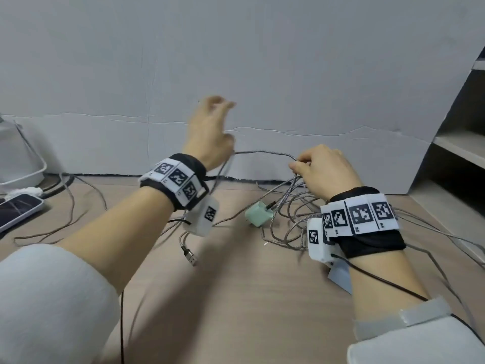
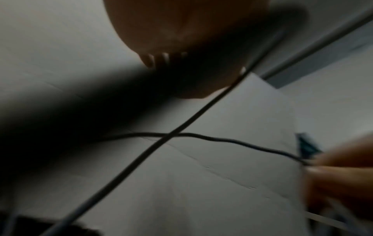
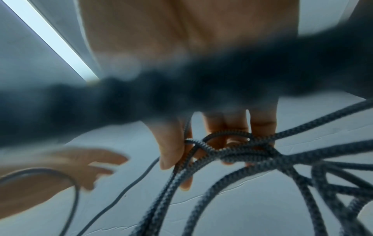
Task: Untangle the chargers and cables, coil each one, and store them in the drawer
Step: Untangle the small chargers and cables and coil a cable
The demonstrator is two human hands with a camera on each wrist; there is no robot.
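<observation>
A tangle of grey braided cables (image 1: 286, 227) lies on the wooden table (image 1: 236, 298) with a mint green charger (image 1: 258, 214) in it. My right hand (image 1: 304, 164) pinches a knot of the braided cables (image 3: 242, 150) just above the heap. One strand (image 1: 265, 152) stretches from that knot to my left hand (image 1: 212, 127), which is raised in front of the wall with its fingers spread and blurred. The strand (image 2: 222, 139) passes the thumb side of the left palm (image 2: 181, 32) and drops past the wrist. A silver USB plug (image 1: 190, 256) lies below the left wrist.
At the left edge stand a white bin (image 1: 18, 158) and a phone (image 1: 18, 208), with a thin cable (image 1: 70, 206) trailing near them. Grey shelves (image 1: 459, 143) rise on the right. A pale block (image 1: 338, 277) lies under my right wrist. More cable runs off to the right.
</observation>
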